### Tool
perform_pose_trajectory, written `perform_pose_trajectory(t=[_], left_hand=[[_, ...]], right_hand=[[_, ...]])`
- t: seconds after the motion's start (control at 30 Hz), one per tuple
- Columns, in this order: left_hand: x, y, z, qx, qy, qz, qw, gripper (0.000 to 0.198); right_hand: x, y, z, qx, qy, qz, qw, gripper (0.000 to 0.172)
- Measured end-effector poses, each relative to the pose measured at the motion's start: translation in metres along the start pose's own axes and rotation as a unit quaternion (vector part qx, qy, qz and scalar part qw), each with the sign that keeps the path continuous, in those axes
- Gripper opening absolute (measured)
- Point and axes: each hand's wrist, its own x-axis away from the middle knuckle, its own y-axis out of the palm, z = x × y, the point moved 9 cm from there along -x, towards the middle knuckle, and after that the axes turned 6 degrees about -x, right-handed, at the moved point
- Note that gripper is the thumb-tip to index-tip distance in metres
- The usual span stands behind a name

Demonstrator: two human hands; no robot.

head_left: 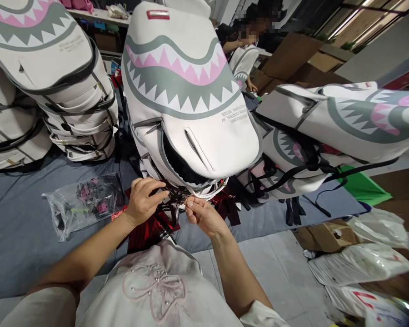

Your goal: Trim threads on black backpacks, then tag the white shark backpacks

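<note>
A white backpack [187, 122] with a grey and pink shark-teeth print lies on the table in front of me, its front compartment partly unzipped. My left hand [143, 200] is at its near edge, fingers curved and slightly apart beside some dark tags [170, 206]. Just to the right, my right hand [202, 214] has thumb and fingertips pinched together near the tags and white cords [209, 194]. Whatever sits in that pinch is too small to make out. Red shiny material [139, 236] lies below both hands.
Stacked similar backpacks [78, 104] stand at left, and more [354, 122] lie at right with straps hanging. A clear plastic bag [88, 202] rests on the grey table cover [13, 227]. Plastic bags [361, 263] and cardboard [322, 236] are lower right. Another person [238, 43] works behind.
</note>
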Motion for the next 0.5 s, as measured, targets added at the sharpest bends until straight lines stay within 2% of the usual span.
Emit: perform_pose_trajectory(t=[0.07, 0.13, 0.17, 0.23, 0.3, 0.33, 0.5], left_hand=[[-0.002, 0.003, 0.013, 0.038, 0.034, -0.032, 0.998, 0.025], [-0.003, 0.011, 0.022, 0.147, 0.030, -0.062, 0.987, 0.019], [-0.002, 0.017, 0.022, 0.201, 0.002, -0.071, 0.977, 0.016], [0.002, 0.031, 0.012, 0.263, -0.101, -0.080, 0.956, 0.007], [0.012, 0.048, 0.002, 0.263, -0.195, -0.107, 0.939, 0.005], [0.017, 0.054, 0.000, 0.255, -0.220, -0.124, 0.933, 0.007], [0.029, 0.064, 0.008, 0.237, -0.223, -0.171, 0.930, 0.012]], right_hand=[[0.000, 0.000, 0.003, -0.014, -0.008, 0.012, 1.000, 0.037], [0.001, 0.001, 0.006, -0.025, -0.019, 0.018, 0.999, 0.037], [0.002, 0.002, 0.007, -0.029, -0.026, 0.019, 0.999, 0.036], [0.003, 0.005, 0.007, -0.037, -0.044, 0.020, 0.998, 0.035], [0.004, 0.008, 0.007, -0.045, -0.067, 0.032, 0.996, 0.034], [0.005, 0.007, 0.006, -0.044, -0.085, 0.046, 0.994, 0.034], [0.012, -0.002, -0.002, 0.039, -0.213, 0.162, 0.963, 0.035]])
